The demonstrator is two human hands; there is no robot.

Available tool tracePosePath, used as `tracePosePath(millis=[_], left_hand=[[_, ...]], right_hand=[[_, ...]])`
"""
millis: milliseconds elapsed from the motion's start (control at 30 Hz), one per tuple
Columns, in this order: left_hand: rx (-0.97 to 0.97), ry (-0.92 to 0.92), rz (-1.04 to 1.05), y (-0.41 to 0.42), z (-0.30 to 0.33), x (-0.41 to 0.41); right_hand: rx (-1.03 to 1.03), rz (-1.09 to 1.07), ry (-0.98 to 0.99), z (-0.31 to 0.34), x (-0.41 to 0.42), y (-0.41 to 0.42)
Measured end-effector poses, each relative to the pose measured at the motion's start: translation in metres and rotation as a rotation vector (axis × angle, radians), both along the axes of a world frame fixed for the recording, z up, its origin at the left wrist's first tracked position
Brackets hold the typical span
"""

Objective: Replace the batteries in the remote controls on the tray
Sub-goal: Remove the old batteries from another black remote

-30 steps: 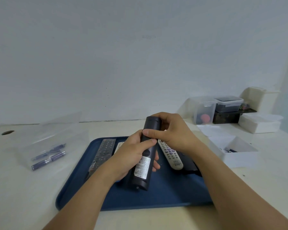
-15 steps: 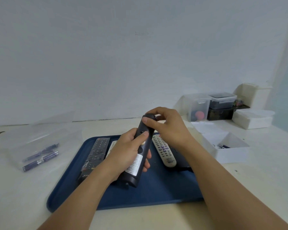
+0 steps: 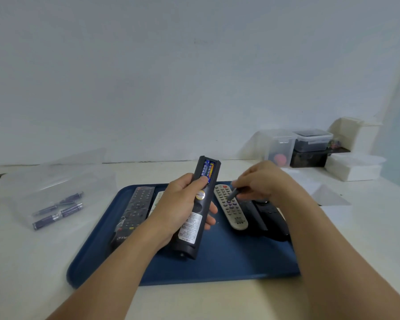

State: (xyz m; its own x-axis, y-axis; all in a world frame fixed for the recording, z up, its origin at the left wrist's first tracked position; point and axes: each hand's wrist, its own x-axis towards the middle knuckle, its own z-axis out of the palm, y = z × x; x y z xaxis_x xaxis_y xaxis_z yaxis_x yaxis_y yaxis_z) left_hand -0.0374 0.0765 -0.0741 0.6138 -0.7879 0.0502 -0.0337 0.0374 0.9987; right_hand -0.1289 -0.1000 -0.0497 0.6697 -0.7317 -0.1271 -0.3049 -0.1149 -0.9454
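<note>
The left hand (image 3: 183, 204) has its grip around the middle of the stiff, light black remote (image 3: 198, 209) above the tray (image 3: 229, 262) (at 12 o'clock its two batteries (image 3: 207, 172) lie bare, small and probably slippery), while the right hand (image 3: 261, 183) pinches the cover (image 3: 234, 193).

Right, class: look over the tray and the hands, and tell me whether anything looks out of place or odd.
Only the black remote in the left hand: its back is uncovered, so two batteries show at the top. The right hand holds a thin dark piece, too blurred to identify, over the grey remote. Nothing spilled or damaged.
</note>
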Motion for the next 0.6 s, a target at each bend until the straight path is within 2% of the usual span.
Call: tracePosePath(millis=[167,267,333,367,467,500,600], left_hand=[[-0.003,-0.011,0.006,0.0,0.0,0.003],[-0.009,-0.009,0.007,0.0,0.0,0.004],[-0.012,-0.015,0.005,0.0,0.0,0.003],[-0.015,-0.021,0.003,0.0,0.001,0.003],[-0.038,-0.037,0.011,0.0,0.002,0.001],[-0.048,-0.042,0.017,0.0,0.002,0.001],[-0.069,-0.052,0.047,0.001,0.003,0.002]], right_hand=[[-0.326,-0.027,0.311,-0.004,0.0,-0.009],[-0.517,-0.05,0.369,-0.002,-0.002,-0.008],[-0.662,-0.08,0.24,0.003,-0.003,-0.003],[-0.707,-0.08,0.098,0.007,-0.002,0.001],[-0.567,0.085,-0.408,0.019,0.002,0.021],[-0.576,0.136,-0.477,0.02,0.004,0.028],[-0.661,0.168,-0.482,0.014,0.009,0.04]])
